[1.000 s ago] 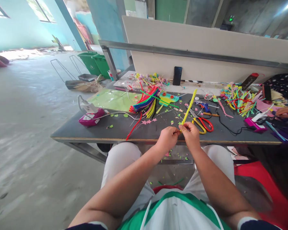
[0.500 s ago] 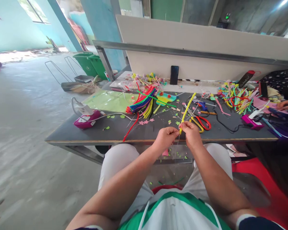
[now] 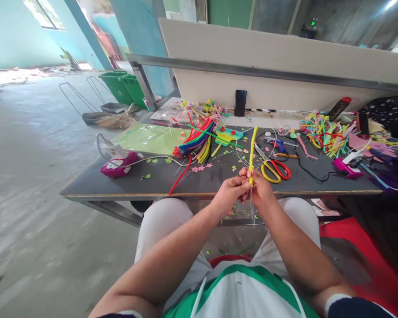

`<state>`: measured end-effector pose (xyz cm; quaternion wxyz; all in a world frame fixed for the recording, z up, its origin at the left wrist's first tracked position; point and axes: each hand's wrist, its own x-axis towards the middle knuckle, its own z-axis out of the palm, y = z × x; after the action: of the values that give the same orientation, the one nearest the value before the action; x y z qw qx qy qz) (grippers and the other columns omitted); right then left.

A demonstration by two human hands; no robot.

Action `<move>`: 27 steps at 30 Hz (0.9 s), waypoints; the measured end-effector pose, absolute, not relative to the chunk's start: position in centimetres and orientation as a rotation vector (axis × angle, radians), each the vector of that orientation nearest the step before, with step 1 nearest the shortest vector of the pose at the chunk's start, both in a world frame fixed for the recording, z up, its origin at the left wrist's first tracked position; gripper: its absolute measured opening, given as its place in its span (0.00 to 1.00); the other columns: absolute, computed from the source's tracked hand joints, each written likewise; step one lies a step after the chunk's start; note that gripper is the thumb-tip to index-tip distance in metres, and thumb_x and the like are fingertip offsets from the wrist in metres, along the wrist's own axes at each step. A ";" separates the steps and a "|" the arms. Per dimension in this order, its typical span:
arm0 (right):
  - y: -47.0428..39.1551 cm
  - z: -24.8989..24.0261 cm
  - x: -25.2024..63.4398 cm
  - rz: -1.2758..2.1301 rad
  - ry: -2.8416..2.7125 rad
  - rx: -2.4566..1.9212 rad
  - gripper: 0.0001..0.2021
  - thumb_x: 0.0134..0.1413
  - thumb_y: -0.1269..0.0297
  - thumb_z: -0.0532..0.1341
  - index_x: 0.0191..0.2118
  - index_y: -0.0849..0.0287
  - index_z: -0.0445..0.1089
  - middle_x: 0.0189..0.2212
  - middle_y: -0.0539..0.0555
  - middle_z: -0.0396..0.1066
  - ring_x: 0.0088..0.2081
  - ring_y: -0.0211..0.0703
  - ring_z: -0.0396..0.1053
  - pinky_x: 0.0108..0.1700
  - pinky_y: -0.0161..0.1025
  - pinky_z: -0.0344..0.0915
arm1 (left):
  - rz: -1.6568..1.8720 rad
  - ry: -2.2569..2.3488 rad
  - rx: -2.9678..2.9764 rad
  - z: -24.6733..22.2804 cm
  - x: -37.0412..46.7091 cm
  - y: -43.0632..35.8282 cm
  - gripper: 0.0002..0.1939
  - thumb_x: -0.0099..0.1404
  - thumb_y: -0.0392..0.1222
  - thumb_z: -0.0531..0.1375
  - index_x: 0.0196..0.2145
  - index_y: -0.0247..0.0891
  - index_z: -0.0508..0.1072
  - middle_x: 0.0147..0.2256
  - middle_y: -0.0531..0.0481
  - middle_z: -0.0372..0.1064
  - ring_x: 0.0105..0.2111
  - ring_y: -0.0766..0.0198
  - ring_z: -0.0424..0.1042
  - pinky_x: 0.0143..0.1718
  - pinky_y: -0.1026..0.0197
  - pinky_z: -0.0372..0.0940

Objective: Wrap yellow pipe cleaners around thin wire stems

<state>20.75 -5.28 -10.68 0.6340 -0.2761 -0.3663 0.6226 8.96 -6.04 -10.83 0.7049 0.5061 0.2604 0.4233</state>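
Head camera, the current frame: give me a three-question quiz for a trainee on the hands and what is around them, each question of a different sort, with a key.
1. Multiple choice. The left hand and right hand meet at the lower part of a fuzzy stem. What colour is the stem?
a) red
b) yellow
c) blue

2. True or false. Both handle loops of the scissors are red.

3. Fill in the gap. Thin strands hang ____ the two hands.

Key
1. b, yellow.
2. False: one loop is red, the other yellow.
3. below
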 end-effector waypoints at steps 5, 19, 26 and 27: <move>-4.6 -11.4 21.0 1.143 -0.937 -0.842 0.11 0.47 0.56 0.65 0.24 0.57 0.70 0.28 0.50 0.69 0.30 0.39 0.63 0.33 0.36 0.61 | 0.933 0.889 1.312 -10.5 8.6 -5.1 0.11 0.57 0.46 0.61 0.26 0.35 0.67 0.15 0.58 0.59 0.15 0.73 0.56 0.18 0.68 0.54; -4.7 -10.8 22.0 1.159 -0.904 -0.867 0.08 0.42 0.62 0.67 0.20 0.57 0.71 0.21 0.49 0.67 0.27 0.37 0.61 0.34 0.37 0.58 | 0.836 0.786 1.349 -10.1 8.2 -5.3 0.13 0.56 0.48 0.62 0.26 0.34 0.69 0.15 0.57 0.59 0.15 0.73 0.57 0.18 0.68 0.55; -5.0 -10.6 21.8 1.381 -0.809 -0.678 0.12 0.40 0.57 0.69 0.20 0.57 0.70 0.24 0.50 0.66 0.28 0.37 0.61 0.28 0.36 0.59 | 0.825 0.603 1.051 -10.0 8.3 -5.6 0.15 0.51 0.47 0.67 0.24 0.33 0.67 0.17 0.56 0.60 0.16 0.73 0.58 0.15 0.69 0.54; -5.0 -10.6 21.7 1.401 -0.813 -0.652 0.12 0.40 0.56 0.69 0.20 0.57 0.70 0.25 0.50 0.65 0.28 0.38 0.61 0.29 0.36 0.59 | 0.814 0.581 1.017 -10.0 8.3 -5.6 0.15 0.50 0.46 0.67 0.24 0.33 0.67 0.17 0.55 0.60 0.16 0.73 0.58 0.15 0.69 0.54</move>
<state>21.74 -5.04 -10.62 0.6424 -0.2860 -0.3567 0.6150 8.30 -5.63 -9.95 0.7563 0.4666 0.2663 0.3734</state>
